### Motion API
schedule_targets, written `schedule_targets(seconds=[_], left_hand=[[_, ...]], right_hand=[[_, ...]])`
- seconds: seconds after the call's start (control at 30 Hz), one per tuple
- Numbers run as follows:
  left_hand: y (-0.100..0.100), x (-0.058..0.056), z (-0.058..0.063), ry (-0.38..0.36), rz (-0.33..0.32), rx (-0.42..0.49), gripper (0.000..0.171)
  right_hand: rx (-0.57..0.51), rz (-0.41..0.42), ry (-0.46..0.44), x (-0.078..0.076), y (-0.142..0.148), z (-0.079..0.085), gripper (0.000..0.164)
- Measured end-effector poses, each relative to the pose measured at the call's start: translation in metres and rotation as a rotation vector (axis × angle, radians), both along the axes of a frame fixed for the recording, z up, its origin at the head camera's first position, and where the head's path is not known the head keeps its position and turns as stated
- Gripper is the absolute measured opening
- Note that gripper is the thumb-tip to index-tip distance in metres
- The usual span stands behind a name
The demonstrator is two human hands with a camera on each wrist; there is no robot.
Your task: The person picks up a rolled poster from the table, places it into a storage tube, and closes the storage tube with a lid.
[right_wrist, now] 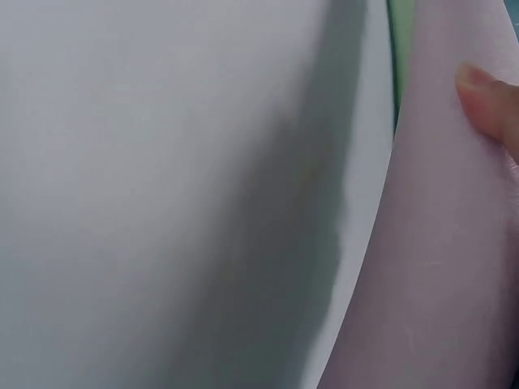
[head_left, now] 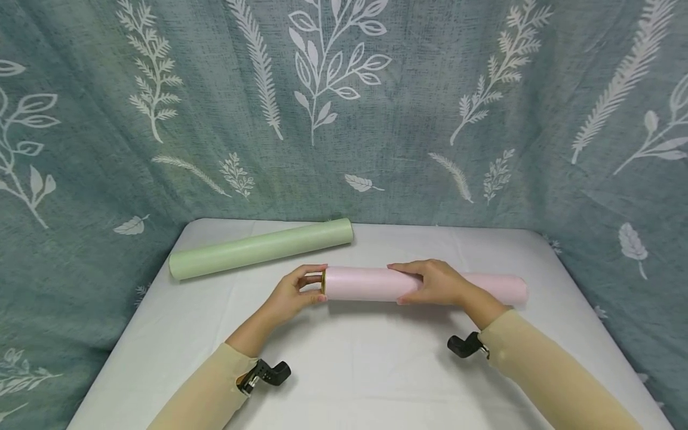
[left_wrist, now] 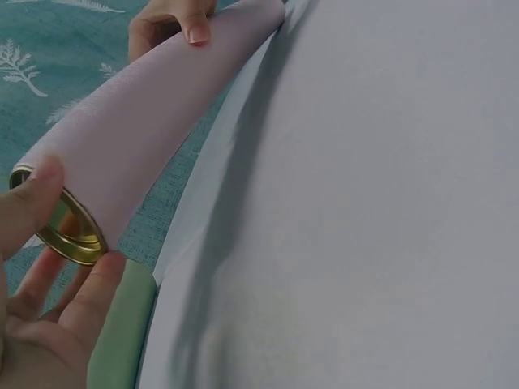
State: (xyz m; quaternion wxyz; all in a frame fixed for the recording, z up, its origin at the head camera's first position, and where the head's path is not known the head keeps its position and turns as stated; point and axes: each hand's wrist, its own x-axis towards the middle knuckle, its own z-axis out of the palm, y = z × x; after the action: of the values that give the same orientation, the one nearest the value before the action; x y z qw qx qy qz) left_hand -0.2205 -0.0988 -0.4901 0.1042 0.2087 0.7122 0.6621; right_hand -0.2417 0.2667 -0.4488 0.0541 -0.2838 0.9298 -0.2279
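Observation:
A long pink tube point(head_left: 357, 283) is held sideways over the white table, its shadow falling below it. My right hand point(head_left: 435, 283) grips it around the middle, thumb on the near side and fingers over the far side. At the tube's left end, my left hand point(head_left: 290, 295) holds the edge between thumb and fingertips. In the left wrist view that end has a shiny gold metal rim point(left_wrist: 81, 239), with the fingers spread around it. The right wrist view catches only the right thumb point(right_wrist: 485, 97) pressed on the pink surface.
Behind and to the left, a pale green tube point(head_left: 258, 248) lies slanted on the table. The white-covered table point(head_left: 355, 370) meets a teal leaf-patterned curtain point(head_left: 408, 119) at its back and sides. A black wrist-camera mount point(head_left: 263, 375) sticks out from the left sleeve.

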Motion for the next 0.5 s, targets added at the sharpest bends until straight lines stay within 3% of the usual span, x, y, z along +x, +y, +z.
schedule_targets(seconds=[0.2,0.5], left_hand=[[0.0,0.0,-0.004,-0.04,-0.038,0.0,0.067],[-0.012,0.0,0.002,0.033,0.069,-0.139,0.058]], right_hand=[[0.06,0.044,0.066,-0.001,0.002,-0.002,0.079],[0.09,0.053,0.162,-0.01,0.015,-0.004,0.078]])
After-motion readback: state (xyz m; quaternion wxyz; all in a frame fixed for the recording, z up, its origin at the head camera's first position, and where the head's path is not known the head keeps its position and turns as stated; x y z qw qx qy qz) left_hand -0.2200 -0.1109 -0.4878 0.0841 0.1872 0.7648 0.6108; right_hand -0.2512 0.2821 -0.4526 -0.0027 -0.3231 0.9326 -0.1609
